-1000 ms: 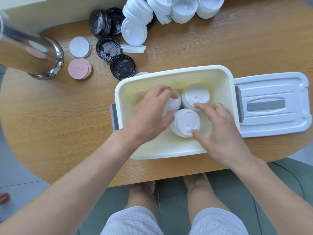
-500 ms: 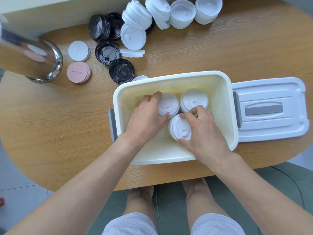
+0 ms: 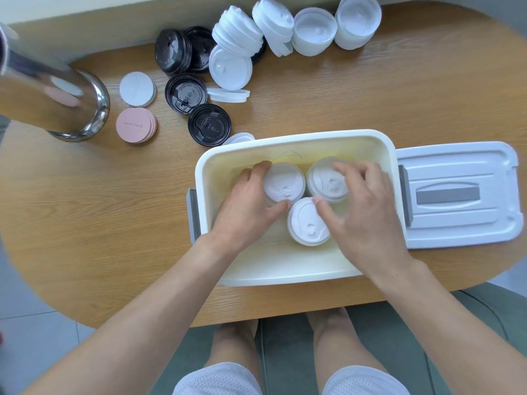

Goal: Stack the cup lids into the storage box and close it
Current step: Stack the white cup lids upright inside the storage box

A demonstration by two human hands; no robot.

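A cream storage box (image 3: 296, 141) sits open on the wooden table (image 3: 99, 223), near its front edge. Inside it stand 3 stacks of white cup lids: a far-left stack (image 3: 282, 183), a far-right stack (image 3: 325, 181) and a near stack (image 3: 306, 223) between and in front of the other 2, all close together.

The left hand (image 3: 248, 206) reaches into the box from the left, its fingers (image 3: 256, 169) curled around the far-left stack's left side and its thumb against that stack's near edge, so it grips the stack loosely around the rim. The right hand (image 3: 362, 212) is blurred; its fingers are spread over the far-right stack and its thumb tip rests at the far edge of the near stack. Whether it truly clasps either stack cannot be told.

The box's white lid (image 3: 456, 195), with a grey handle inset, lies flat on the table just right of the box, touching its side.

Beyond the box, more lids wait on the table: 4 leaning stacks of white lids (image 3: 285, 27) along the far edge, 1 flat white lid (image 3: 230, 68), black lids (image 3: 209, 125) in a loose group, a white disc (image 3: 137, 88) and a stack of pink discs (image 3: 135, 125). A shiny metal container (image 3: 54, 92) stands at far left.
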